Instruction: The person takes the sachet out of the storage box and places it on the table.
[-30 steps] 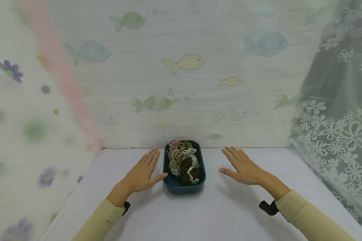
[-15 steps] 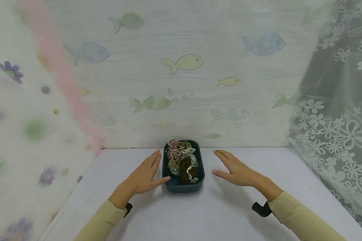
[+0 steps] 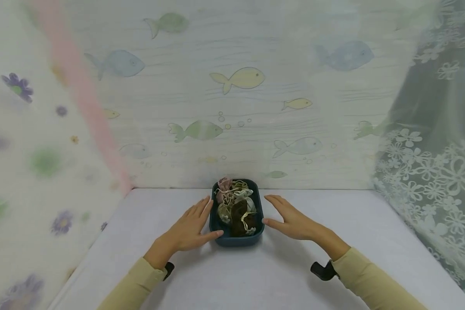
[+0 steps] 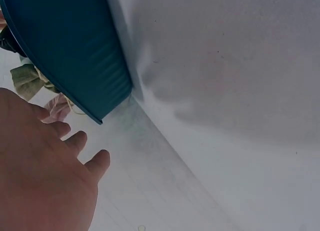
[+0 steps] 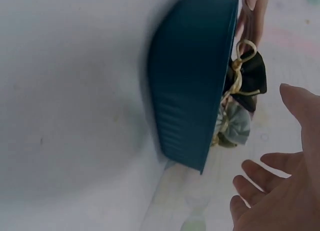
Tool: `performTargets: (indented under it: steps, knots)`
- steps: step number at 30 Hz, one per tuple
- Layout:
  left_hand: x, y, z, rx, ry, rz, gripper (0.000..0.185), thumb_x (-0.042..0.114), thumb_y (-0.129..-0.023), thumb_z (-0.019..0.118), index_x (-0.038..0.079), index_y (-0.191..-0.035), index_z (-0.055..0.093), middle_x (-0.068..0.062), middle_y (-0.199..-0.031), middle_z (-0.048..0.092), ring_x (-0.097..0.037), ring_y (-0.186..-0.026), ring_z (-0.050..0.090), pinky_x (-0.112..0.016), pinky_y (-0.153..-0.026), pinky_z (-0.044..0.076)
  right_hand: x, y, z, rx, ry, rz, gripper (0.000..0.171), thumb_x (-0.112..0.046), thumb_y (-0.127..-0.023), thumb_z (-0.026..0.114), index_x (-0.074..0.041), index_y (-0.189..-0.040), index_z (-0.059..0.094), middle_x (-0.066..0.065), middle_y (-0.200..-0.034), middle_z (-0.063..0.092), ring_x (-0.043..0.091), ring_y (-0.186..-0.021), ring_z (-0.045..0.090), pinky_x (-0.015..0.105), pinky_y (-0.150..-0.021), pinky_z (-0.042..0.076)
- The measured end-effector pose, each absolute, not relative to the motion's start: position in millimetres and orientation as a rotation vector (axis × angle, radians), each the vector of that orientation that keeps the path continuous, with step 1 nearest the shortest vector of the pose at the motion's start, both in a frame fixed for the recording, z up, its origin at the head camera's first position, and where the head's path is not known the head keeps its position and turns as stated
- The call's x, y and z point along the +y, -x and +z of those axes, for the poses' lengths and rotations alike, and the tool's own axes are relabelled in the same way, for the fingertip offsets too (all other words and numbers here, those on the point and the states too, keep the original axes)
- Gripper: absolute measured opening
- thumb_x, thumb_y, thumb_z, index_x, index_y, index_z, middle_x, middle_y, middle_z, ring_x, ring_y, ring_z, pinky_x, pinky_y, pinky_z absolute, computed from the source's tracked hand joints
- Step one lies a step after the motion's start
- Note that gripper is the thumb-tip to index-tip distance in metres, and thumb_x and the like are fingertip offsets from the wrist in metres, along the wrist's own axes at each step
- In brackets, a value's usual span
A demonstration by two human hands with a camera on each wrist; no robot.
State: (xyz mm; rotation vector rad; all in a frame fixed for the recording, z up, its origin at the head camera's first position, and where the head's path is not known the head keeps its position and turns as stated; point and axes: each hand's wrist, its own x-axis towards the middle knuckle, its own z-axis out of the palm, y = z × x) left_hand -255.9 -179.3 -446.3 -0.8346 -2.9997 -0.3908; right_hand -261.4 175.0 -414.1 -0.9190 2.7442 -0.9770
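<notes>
A dark teal plastic bin (image 3: 238,242) stands on the table against the back wall. In it lie several small drawstring pouches: a dark brown pouch (image 3: 238,215), a pink pouch (image 3: 224,185), an olive green pouch (image 3: 224,212) and a pale grey-green pouch (image 5: 238,123). My left hand (image 3: 187,229), fingers extended, is beside the bin's left side, its thumb over the front left rim. On the other side my right hand (image 3: 293,221) has its fingers extended, thumb tip close to the right rim. Whether either hand touches the bin I cannot tell.
The table (image 3: 248,280) has a white cover. Behind it hangs a pale fish-patterned backdrop (image 3: 236,103), with a flowered cloth (image 3: 42,185) on the left and a lace curtain (image 3: 445,181) on the right. A black wrist mount (image 3: 323,271) sits under my right wrist.
My right hand has moved left, from well apart to close beside the bin. The left hand has shifted slightly right and nearer to me. The bin and pouches stay in place.
</notes>
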Motion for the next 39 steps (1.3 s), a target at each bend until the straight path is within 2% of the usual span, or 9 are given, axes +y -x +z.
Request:
performTargets:
  steps: [11, 18, 28, 35, 39]
  knots:
    - [-171.6, 253.1, -451.8, -3.020, 0.816, -0.450, 0.111, 0.082, -0.093, 0.040, 0.003, -0.164, 0.009, -0.012, -0.172, 0.002, -0.027, -0.157, 0.012, -0.050, -0.122, 0.027, 154.2, 268.6, -425.3, 2.699, 0.951, -1.096, 0.070, -0.037, -0.102, 0.065, -0.002, -0.156, 0.038, 0.019, -0.157, 0.041, 0.037, -0.146, 0.038, 0.061, -0.115, 0.034]
    - [-166.1, 251.3, -454.9, -3.070, 0.765, -0.483, 0.114, 0.085, -0.091, 0.039, 0.003, -0.164, 0.008, -0.010, -0.172, -0.001, -0.026, -0.158, 0.008, -0.049, -0.124, 0.023, 142.4, 270.5, -431.7, 2.707, 0.996, -1.156, 0.059, -0.028, -0.101, 0.067, 0.004, -0.148, 0.047, 0.019, -0.146, 0.053, 0.038, -0.138, 0.048, 0.059, -0.110, 0.041]
    - [-163.2, 251.1, -455.2, -3.064, 0.749, -0.457, 0.112, 0.083, -0.093, 0.036, 0.000, -0.163, 0.010, -0.012, -0.172, -0.002, -0.029, -0.158, 0.008, -0.049, -0.125, 0.019, 124.3, 277.2, -437.9, 2.771, 1.046, -1.163, 0.044, -0.020, -0.099, 0.070, 0.002, -0.135, 0.060, 0.018, -0.130, 0.062, 0.036, -0.125, 0.058, 0.056, -0.104, 0.047]
    - [-162.7, 251.2, -457.0, -3.087, 0.728, -0.414, 0.114, 0.086, -0.091, 0.033, 0.000, -0.163, 0.008, -0.012, -0.172, -0.003, -0.028, -0.158, 0.007, -0.049, -0.125, 0.018, 114.1, 280.1, -445.6, 2.819, 0.967, -1.157, 0.041, -0.017, -0.096, 0.073, 0.002, -0.131, 0.064, 0.017, -0.129, 0.065, 0.036, -0.122, 0.060, 0.054, -0.102, 0.049]
    - [-161.6, 249.7, -456.4, -3.098, 0.730, -0.417, 0.115, 0.087, -0.091, 0.031, 0.000, -0.163, 0.009, -0.013, -0.172, -0.002, -0.029, -0.158, 0.008, -0.049, -0.125, 0.018, 109.7, 281.0, -450.8, 2.853, 0.956, -1.145, 0.036, -0.016, -0.094, 0.075, 0.001, -0.125, 0.068, 0.015, -0.123, 0.067, 0.034, -0.115, 0.062, 0.053, -0.097, 0.052]
